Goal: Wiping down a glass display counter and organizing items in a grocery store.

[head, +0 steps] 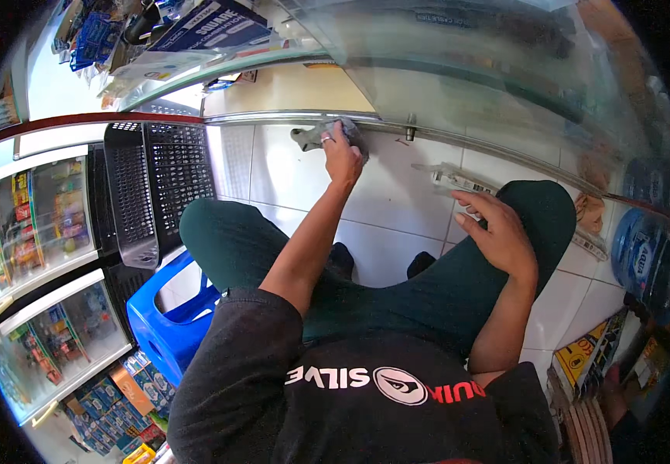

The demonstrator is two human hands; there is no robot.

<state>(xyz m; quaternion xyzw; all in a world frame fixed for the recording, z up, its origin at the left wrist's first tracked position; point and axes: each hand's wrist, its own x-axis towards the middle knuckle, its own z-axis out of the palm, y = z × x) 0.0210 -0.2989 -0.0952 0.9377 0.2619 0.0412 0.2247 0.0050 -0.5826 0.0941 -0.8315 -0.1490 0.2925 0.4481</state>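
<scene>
My left hand [343, 153], with a ring on one finger, grips a crumpled grey cloth [314, 136]. The cloth is at the bottom metal rail [271, 118] of a glass display case [486, 98], above the white tiled floor [306, 174]. Over my right thigh, my right hand [494, 229] hangs with its fingers apart and nothing in them. Just beyond those fingertips lies a long clear plastic package [465, 178] with a printed label; whether they touch it I cannot tell. A small metal cylinder lock [410, 127] sticks up at the rail.
Black perforated plastic baskets [155, 180] stand at the left, near a blue plastic stool [167, 325] and glass-fronted cabinets of packets [33, 226]. A large blue water bottle [645, 255] stands at the right. Packaged goods [213, 29] fill the case's upper left shelf.
</scene>
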